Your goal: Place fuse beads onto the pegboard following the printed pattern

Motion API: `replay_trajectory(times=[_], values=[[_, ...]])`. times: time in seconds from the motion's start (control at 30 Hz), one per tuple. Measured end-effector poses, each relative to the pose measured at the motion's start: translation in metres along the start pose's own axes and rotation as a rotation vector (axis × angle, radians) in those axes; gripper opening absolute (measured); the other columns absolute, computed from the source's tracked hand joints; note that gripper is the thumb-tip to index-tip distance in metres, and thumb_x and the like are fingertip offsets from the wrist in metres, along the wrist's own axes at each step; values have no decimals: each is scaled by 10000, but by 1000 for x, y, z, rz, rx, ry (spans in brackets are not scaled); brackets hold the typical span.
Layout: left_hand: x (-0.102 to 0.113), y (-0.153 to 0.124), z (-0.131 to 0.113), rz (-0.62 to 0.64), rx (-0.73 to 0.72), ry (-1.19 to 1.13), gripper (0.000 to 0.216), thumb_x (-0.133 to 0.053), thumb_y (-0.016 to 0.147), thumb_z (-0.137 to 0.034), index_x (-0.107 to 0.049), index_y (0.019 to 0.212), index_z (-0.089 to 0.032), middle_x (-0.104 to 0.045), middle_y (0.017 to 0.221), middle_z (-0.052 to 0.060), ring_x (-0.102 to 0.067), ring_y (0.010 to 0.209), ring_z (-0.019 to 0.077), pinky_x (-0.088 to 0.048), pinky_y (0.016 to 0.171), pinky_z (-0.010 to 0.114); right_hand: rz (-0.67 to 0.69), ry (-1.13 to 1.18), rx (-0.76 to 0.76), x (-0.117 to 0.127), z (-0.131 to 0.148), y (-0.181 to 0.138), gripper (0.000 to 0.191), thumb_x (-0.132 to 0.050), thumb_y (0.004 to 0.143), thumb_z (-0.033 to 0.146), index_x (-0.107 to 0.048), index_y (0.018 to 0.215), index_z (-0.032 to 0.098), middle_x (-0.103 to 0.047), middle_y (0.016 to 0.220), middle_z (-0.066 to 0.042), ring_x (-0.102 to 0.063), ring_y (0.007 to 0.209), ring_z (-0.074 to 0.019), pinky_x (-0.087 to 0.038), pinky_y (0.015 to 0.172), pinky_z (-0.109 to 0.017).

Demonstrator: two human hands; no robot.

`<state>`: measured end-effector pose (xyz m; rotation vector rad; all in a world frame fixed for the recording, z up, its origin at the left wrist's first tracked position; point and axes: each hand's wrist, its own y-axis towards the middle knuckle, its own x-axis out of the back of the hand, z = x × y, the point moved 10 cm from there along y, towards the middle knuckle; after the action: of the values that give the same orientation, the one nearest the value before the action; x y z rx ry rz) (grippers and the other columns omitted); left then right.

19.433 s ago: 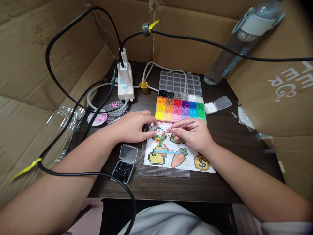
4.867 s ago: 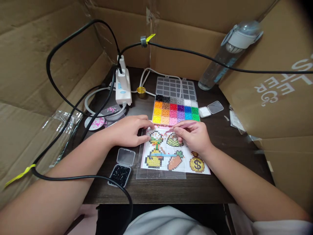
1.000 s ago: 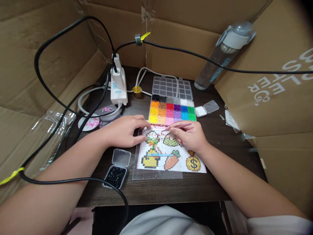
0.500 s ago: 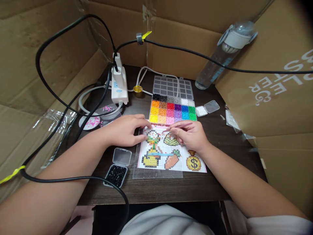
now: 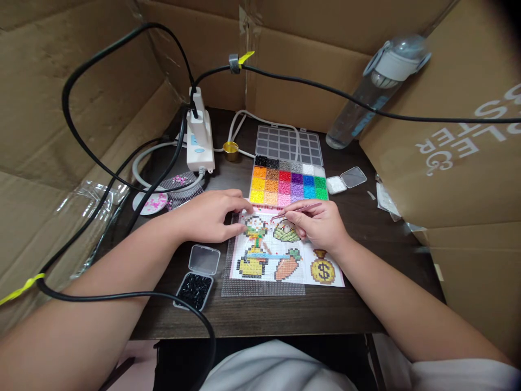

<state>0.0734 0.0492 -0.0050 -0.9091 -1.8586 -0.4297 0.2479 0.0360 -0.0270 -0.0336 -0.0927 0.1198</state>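
My right hand (image 5: 317, 221) pinches a pair of pink metal tweezers (image 5: 299, 210), their bent tip just over the upper middle of a printed pattern sheet (image 5: 307, 271). Whether a bead sits in the tip is too small to tell. My left hand (image 5: 217, 214) rests with fingers apart at the sheet's upper left edge, touching it near a half-beaded figure. A clear pegboard (image 5: 264, 289) overlaps the sheet, and loose beads are scattered there. The sheet shows a carrot (image 5: 287, 267) and a money bag (image 5: 323, 270). Behind it stands a bead box (image 5: 290, 184) sorted by colour, its lid open.
A small open case of black beads (image 5: 194, 290) lies front left; one with white beads (image 5: 336, 185) sits right. A power strip (image 5: 200, 144), black cables (image 5: 122, 297), a gold cup (image 5: 230, 151) and a leaning bottle (image 5: 364, 108) surround the work. Cardboard walls (image 5: 309, 65) enclose the table.
Almost nothing differs. The whole view has shifted very slightly; both hands and the tweezers keep the same place over the sheet.
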Motion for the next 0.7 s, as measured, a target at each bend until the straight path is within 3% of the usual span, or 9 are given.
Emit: replay_trajectory(times=[0.7], values=[[0,-1,0,-9,-10,-5,387,-622,872,-357,-722,1219,-220,-689,1080,72,-660,912,230,-477,805,338,-10,-20,-2,-1,0,0,145,-810,754,316,-800,765,171,-542,389,49,-428,328,-67,-333,348,-230]])
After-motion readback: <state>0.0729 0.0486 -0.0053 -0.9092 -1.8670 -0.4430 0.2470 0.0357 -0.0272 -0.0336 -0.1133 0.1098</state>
